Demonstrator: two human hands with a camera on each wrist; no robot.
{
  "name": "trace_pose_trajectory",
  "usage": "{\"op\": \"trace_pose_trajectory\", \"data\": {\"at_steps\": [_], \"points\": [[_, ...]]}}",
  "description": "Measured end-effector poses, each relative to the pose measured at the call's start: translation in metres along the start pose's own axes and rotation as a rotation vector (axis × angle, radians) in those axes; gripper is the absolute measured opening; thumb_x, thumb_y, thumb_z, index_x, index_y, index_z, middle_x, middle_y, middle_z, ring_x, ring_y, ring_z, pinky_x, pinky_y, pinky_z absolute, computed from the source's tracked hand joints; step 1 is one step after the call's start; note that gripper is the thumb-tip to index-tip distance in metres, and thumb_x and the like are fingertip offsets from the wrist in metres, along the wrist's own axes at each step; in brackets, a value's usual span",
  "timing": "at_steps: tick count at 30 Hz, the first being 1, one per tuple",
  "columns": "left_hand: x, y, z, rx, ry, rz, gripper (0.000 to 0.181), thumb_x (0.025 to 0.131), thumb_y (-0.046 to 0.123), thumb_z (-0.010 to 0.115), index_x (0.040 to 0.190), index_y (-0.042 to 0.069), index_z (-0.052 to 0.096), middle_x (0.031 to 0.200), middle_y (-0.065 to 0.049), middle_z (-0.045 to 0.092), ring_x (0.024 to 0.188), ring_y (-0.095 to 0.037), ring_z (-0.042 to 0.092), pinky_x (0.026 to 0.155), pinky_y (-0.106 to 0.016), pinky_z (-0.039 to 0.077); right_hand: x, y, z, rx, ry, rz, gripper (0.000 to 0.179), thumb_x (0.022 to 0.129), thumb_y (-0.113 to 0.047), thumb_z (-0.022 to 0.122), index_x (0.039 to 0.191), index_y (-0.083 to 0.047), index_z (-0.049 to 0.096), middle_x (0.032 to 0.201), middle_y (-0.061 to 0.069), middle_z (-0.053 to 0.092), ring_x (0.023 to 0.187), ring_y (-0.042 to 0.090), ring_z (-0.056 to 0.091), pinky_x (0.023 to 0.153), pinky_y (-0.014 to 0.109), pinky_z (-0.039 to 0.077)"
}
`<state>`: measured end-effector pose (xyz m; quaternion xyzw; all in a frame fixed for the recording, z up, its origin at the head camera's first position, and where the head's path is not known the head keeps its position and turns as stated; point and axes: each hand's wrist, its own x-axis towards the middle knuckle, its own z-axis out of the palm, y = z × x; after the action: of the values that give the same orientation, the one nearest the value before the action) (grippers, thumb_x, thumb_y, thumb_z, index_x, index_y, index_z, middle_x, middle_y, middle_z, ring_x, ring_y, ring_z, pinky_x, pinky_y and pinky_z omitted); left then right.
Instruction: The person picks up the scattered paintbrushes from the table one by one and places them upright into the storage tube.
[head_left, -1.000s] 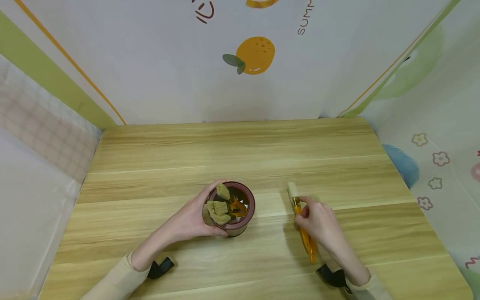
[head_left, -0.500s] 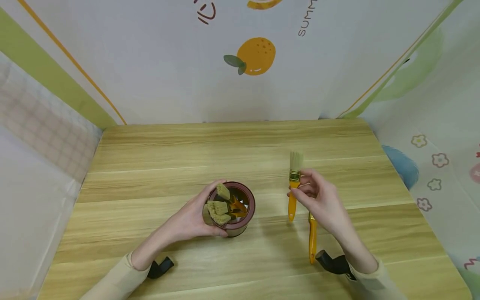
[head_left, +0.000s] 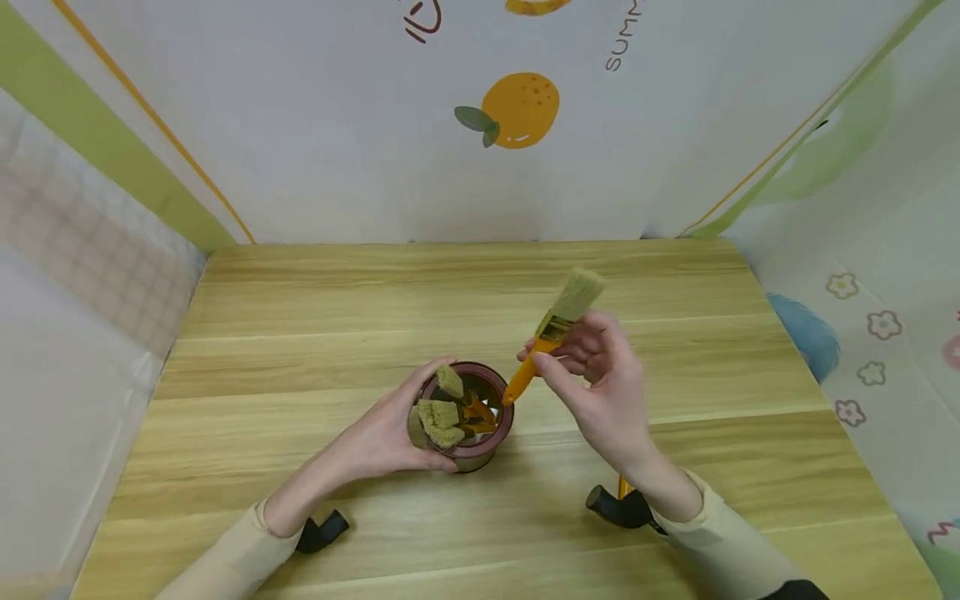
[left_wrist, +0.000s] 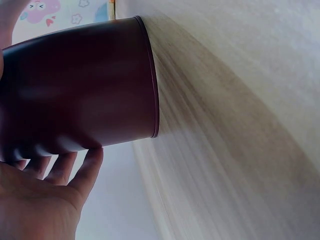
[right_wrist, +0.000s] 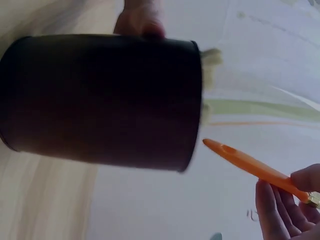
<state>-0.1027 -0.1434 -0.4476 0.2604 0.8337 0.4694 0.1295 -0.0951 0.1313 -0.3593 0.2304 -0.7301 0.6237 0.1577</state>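
Note:
My left hand [head_left: 378,435] holds a dark red cylindrical canister [head_left: 477,463] that stands upright on the table. In the left wrist view, its fingers curve around the smooth wall of the canister [left_wrist: 85,85]. Several paintbrushes [head_left: 438,413] lean inside, bristles up, over the near-left rim. Between thumb and fingers, my right hand [head_left: 611,400] pinches another paintbrush [head_left: 553,327] by its orange handle near the ferrule. Its bristles point up and right. The handle's end is close by the canister's right rim; in the right wrist view the handle [right_wrist: 250,164] appears just off the mouth.
Another orange-handled paintbrush [head_left: 624,487] lies on the wooden table [head_left: 375,292], mostly hidden behind my right wrist and its black mount [head_left: 618,508]. A printed white curtain [head_left: 337,125] rises at the table's back edge, with more cloth along both sides.
My right hand has lifted one paintbrush off the table and carried it up and left to the canister, its handle now tilted toward the rim. My left hand and the canister stay put.

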Motion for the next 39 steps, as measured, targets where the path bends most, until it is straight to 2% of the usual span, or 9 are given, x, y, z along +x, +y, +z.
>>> {"op": "trace_pose_trajectory", "data": {"at_steps": [3,10,13,22,26,33,36,39], "points": [[0.0,0.0,0.0,0.002,-0.002,-0.008,0.123,0.065,0.038,0.099,0.16,0.043,0.021,0.158,-0.004,0.047,0.139,-0.032,0.053,0.11,-0.065,0.044,0.001,0.003,0.009,-0.053,-0.038,0.002,0.036,0.09,0.012,0.069,0.122,0.007,0.053,0.102,0.021,0.074,0.093,0.01,0.075,0.075,0.025,0.062],[0.0,0.001,-0.001,-0.003,-0.008,-0.002,0.122,0.066,0.037,0.098,0.161,0.039,0.022,0.158,-0.004,0.046,0.138,-0.03,0.054,0.11,-0.061,0.045,-0.003,0.016,0.021,-0.215,-0.137,0.001,0.031,0.091,0.001,0.075,0.116,-0.005,0.059,0.099,0.005,0.078,0.095,0.011,0.074,0.091,0.026,0.058],[0.0,0.001,-0.001,-0.005,-0.012,-0.001,0.122,0.066,0.036,0.098,0.161,0.039,0.022,0.158,-0.004,0.046,0.139,-0.03,0.053,0.11,-0.061,0.044,-0.006,0.022,0.024,-0.251,-0.158,-0.016,0.03,0.091,-0.002,0.076,0.116,-0.007,0.061,0.102,0.004,0.077,0.096,0.014,0.075,0.096,0.027,0.056],[0.0,0.001,-0.001,-0.006,-0.018,-0.01,0.122,0.067,0.035,0.098,0.161,0.04,0.021,0.157,-0.005,0.048,0.14,-0.031,0.051,0.111,-0.061,0.044,-0.014,0.031,0.03,-0.308,-0.213,-0.032,0.033,0.089,-0.003,0.079,0.118,-0.007,0.064,0.109,0.004,0.073,0.101,0.016,0.075,0.091,0.031,0.06],[0.0,-0.001,-0.001,-0.02,-0.02,0.002,0.122,0.067,0.034,0.098,0.161,0.04,0.021,0.155,-0.003,0.049,0.14,-0.03,0.052,0.111,-0.06,0.044,-0.018,0.033,0.032,-0.333,-0.224,-0.024,0.037,0.089,-0.003,0.078,0.121,-0.008,0.062,0.107,0.004,0.074,0.102,0.017,0.075,0.092,0.038,0.06],[0.001,-0.001,0.0,-0.013,-0.013,0.008,0.122,0.066,0.037,0.098,0.161,0.041,0.021,0.156,-0.003,0.049,0.14,-0.029,0.053,0.112,-0.06,0.044,-0.02,0.029,0.026,-0.341,-0.217,0.048,0.054,0.091,-0.005,0.076,0.14,-0.009,0.052,0.119,0.002,0.073,0.121,0.019,0.067,0.109,0.048,0.05],[0.0,-0.001,0.0,-0.014,-0.011,0.001,0.123,0.066,0.036,0.098,0.161,0.042,0.021,0.157,-0.004,0.048,0.14,-0.03,0.052,0.112,-0.061,0.043,-0.019,0.028,0.019,-0.357,-0.191,0.056,0.055,0.092,-0.006,0.075,0.141,-0.01,0.051,0.124,0.001,0.072,0.122,0.02,0.066,0.108,0.045,0.05],[0.0,0.001,0.0,-0.002,-0.008,-0.015,0.124,0.065,0.037,0.099,0.161,0.042,0.02,0.158,-0.006,0.047,0.141,-0.033,0.052,0.112,-0.064,0.043,-0.018,0.029,0.008,-0.358,-0.139,0.039,0.056,0.091,-0.002,0.076,0.141,-0.01,0.052,0.125,0.004,0.072,0.118,0.021,0.068,0.103,0.035,0.053]]}}
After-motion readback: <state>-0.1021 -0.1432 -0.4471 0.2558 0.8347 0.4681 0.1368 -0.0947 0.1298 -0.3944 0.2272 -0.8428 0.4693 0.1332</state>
